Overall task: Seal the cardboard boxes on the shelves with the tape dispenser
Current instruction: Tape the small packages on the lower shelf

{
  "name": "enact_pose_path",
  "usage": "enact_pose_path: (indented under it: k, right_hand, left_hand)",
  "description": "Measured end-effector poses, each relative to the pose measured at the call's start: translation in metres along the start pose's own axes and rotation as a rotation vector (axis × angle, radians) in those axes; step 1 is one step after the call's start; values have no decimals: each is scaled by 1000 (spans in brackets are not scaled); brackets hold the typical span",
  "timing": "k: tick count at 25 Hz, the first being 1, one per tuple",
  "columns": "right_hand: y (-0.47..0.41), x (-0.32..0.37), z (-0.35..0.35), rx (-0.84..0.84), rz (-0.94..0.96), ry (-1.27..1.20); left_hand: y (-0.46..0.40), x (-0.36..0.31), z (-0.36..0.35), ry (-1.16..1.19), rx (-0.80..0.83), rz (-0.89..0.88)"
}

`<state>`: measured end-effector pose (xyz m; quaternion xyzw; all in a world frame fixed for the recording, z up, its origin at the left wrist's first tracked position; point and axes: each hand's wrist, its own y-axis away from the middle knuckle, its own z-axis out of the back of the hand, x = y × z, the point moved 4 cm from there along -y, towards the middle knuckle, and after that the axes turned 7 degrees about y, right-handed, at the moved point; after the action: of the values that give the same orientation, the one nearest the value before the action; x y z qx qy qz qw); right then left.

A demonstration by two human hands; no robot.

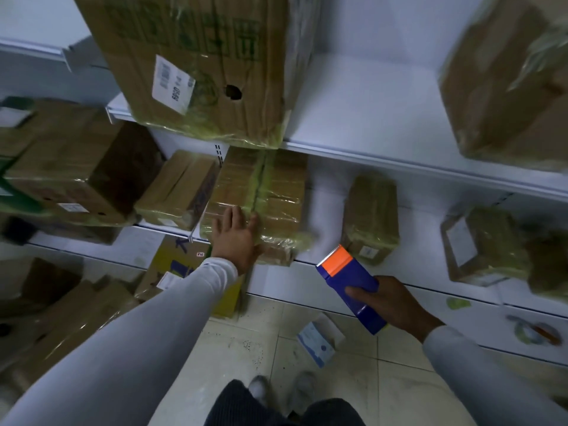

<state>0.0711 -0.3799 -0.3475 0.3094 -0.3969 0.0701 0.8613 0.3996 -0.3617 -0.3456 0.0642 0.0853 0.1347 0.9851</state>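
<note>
Shelving: I see white metal shelves [384, 96] filling my view from 9 to 3 o'clock, in several tiers.
Wall: pale panel [393, 23] behind the top tier, at 12 o'clock.
Floor: cream tiles [353, 385] at 6 o'clock, speckled with dark spots, grout lines visible.
Light: dim and even; I find edges blurred toward 9 and 3 o'clock.

Blue tape dispenser [353, 290] with orange head, brown boxes [258, 195] under yellowish tape, white shelves [368, 118]

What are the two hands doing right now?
Left hand: open, fingers flat on the taped box.
Right hand: holding the tape dispenser.
</note>
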Motion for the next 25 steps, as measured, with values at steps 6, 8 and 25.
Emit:
enact_pose_path:
  k: [6,8,25]
  right_hand:
    - [-8,-6,6,42,3,-7]
    - [-5,-7,5,33,11,5]
    - [52,52,-80,-205,-122,-116]
  left_hand:
    - [-4,42,22,5,38,-306]
    - [-12,63,30,-58,77,-356]
    - [-41,70,22,-17,159,-405]
